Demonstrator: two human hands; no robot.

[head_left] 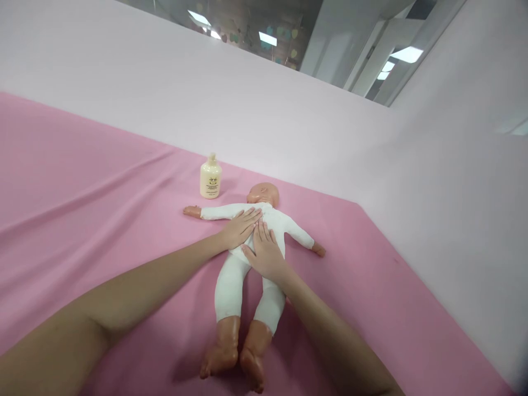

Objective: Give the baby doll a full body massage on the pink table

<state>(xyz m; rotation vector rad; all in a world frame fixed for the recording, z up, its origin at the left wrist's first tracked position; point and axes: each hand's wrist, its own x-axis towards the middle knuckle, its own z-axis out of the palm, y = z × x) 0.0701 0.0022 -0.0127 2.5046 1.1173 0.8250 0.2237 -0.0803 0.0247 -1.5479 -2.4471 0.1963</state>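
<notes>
A baby doll (231, 286) with a white cloth body lies stretched out, its arms spread and its feet toward me. Its head is turned to the left side. My left hand (241, 228) rests flat on the doll's upper torso, fingers extended and pointing up and to the right. Just below and to the right, my right hand (266, 250) lies flat on the torso too, its thumb apart from the fingers. The fingertips of both hands come close together near the middle of the torso, part of which they cover. Neither hand grips anything.
A cream pump bottle (210, 179) with dark print stands beyond the doll's left-side arm. Under everything is a pink cloth (136, 220) with folds at the left. A white wall (289, 132) rises behind, with a window (247, 27) above it.
</notes>
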